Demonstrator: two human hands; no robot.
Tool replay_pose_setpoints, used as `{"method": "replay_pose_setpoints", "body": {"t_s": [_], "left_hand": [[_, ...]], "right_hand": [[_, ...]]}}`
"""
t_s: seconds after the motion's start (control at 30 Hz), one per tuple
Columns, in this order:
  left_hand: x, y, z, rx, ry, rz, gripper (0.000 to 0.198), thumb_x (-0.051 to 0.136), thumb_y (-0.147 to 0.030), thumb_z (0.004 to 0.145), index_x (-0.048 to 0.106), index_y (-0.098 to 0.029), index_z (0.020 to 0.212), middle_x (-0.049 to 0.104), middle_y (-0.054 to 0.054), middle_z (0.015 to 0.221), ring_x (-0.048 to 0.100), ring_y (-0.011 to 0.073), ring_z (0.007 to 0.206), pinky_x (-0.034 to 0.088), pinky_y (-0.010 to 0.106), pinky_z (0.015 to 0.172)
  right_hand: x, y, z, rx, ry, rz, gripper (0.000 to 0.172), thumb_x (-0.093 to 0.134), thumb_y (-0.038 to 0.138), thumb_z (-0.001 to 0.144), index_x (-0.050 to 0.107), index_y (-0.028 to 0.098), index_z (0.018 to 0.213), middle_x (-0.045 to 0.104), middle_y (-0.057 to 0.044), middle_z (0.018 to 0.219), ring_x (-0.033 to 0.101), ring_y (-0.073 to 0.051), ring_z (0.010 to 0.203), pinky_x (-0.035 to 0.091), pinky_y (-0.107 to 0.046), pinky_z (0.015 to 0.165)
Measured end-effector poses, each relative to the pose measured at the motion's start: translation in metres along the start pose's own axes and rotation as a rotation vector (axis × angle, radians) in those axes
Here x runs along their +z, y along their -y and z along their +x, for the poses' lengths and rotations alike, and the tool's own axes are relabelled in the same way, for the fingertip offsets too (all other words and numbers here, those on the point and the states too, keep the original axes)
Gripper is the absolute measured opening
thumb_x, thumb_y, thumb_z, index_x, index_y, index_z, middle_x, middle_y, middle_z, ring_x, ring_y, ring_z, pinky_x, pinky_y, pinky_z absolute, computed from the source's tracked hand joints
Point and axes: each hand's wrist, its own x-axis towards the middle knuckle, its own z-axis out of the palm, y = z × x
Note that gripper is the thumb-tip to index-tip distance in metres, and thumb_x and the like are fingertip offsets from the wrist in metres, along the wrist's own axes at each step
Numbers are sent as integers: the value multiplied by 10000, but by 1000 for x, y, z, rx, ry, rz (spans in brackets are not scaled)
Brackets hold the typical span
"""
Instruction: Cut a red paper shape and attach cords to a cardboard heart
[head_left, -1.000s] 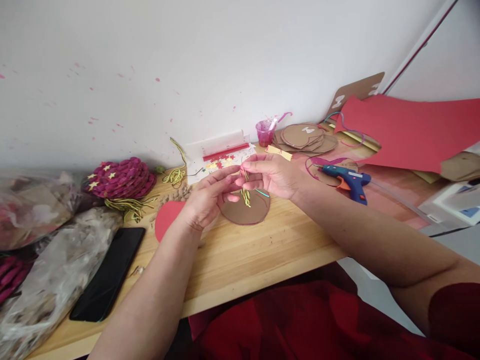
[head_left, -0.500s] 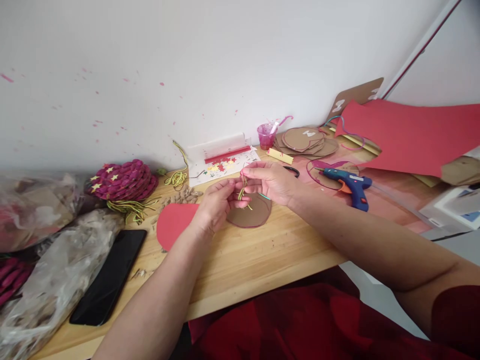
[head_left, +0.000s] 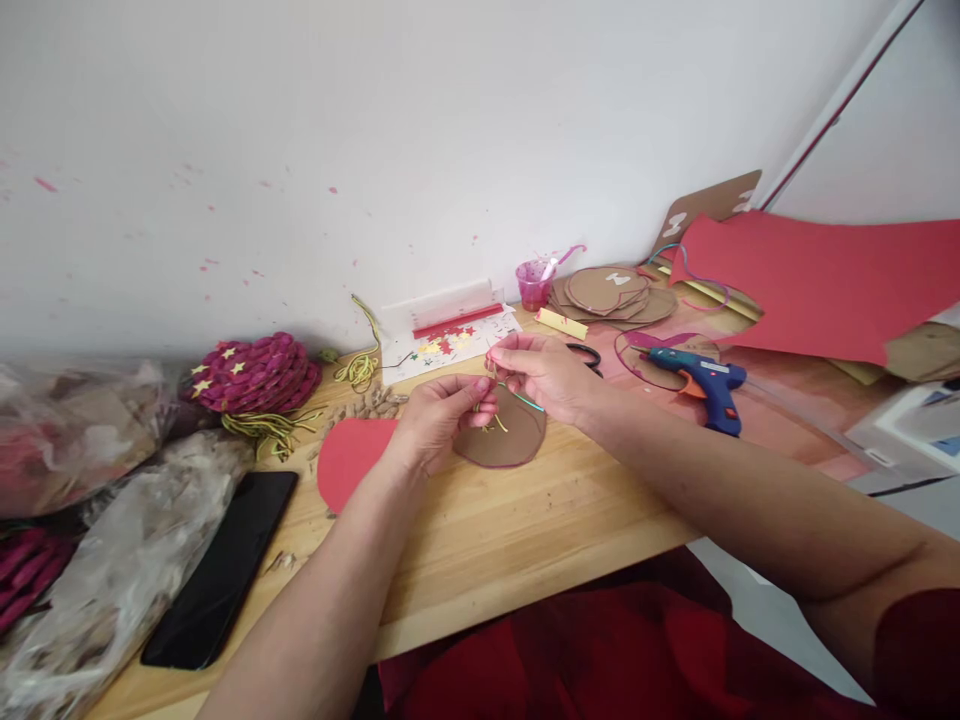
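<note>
Yellow-green yarn (head_left: 501,423) runs between my two hands, its loose ends hanging down. My left hand (head_left: 448,412) pinches the lower part of the strands. With thumb and finger closed, my right hand (head_left: 536,368) grips the upper end; fingers partly cover the yarn. Beneath both hands lies a round brown cardboard piece (head_left: 502,450) with a purplish edge, and a teal strip (head_left: 529,399) crosses its top. A red paper piece (head_left: 351,462) rests left of it, partly behind my left forearm. Black scissor handles (head_left: 589,356) show beyond my right hand.
A blue glue gun (head_left: 705,380) lies at right. Star cutouts (head_left: 448,345) sit on white paper behind my hands. Pink peanut-shell bundles (head_left: 262,372), more yarn (head_left: 356,372), a black phone (head_left: 221,570) and plastic bags (head_left: 127,550) occupy the left. Cardboard discs (head_left: 607,292) are stacked beside a pink cup (head_left: 534,287).
My left hand has shifted slightly down, and the yarn ends hang lower over the cardboard. More of the teal strip shows. The whole view has tilted a little.
</note>
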Motion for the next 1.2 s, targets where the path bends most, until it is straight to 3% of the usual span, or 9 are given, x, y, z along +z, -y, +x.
{"method": "replay_pose_setpoints", "body": {"t_s": [0.37, 0.57, 0.67, 0.77, 0.87, 1.0, 1.2], "left_hand": [[0, -2, -1, 68, -24, 108, 413, 926, -391, 598, 762, -95, 834, 722, 53, 681, 628, 88, 561, 498, 191, 552], [1, -3, 0, 85, -45, 13, 402, 931, -369, 597, 756, -87, 823, 719, 54, 689, 630, 82, 571, 493, 170, 533], [0, -4, 1, 125, -95, -65, 413, 947, -354, 566, 759, -90, 822, 713, 41, 679, 626, 74, 560, 490, 158, 518], [1, -5, 2, 177, -120, -129, 407, 950, -347, 558, 760, -101, 821, 702, 25, 659, 619, 67, 551, 488, 151, 515], [3, -5, 2, 213, -107, -163, 375, 944, -343, 575, 757, -115, 805, 701, 19, 663, 621, 66, 563, 492, 149, 523], [3, -2, 1, 227, -71, -120, 352, 924, -373, 611, 755, -128, 800, 689, 12, 640, 621, 72, 563, 500, 158, 534], [4, 4, 0, 199, -36, 0, 316, 887, -380, 681, 749, -134, 823, 722, 29, 721, 645, 82, 583, 517, 178, 551]], "right_hand": [[-2, 2, 0, -22, -12, -27, 281, 845, 337, 626, 631, 177, 714, 621, 18, 673, 552, -108, 633, 365, -246, 556], [-3, 12, -1, 28, -111, 97, 293, 855, 316, 645, 648, 191, 810, 675, 2, 879, 637, -124, 717, 390, -233, 566], [-6, 12, 1, 37, -142, 16, 281, 824, 388, 710, 638, 183, 759, 671, -19, 846, 617, -120, 665, 361, -236, 524], [-8, 9, 2, 59, -36, -234, 413, 731, 559, 803, 673, 163, 702, 686, -68, 812, 569, -123, 597, 335, -259, 490], [-6, 6, -1, 55, 148, -470, 497, 680, 659, 816, 745, 167, 787, 712, -80, 847, 567, -135, 622, 350, -261, 496], [0, 4, -7, 29, 325, -454, 486, 652, 668, 837, 749, 192, 831, 703, -50, 810, 565, -140, 701, 389, -244, 548], [0, 4, -5, 25, 45, -201, 370, 844, 499, 683, 769, 182, 857, 682, -31, 790, 526, -115, 670, 327, -242, 529]]}}
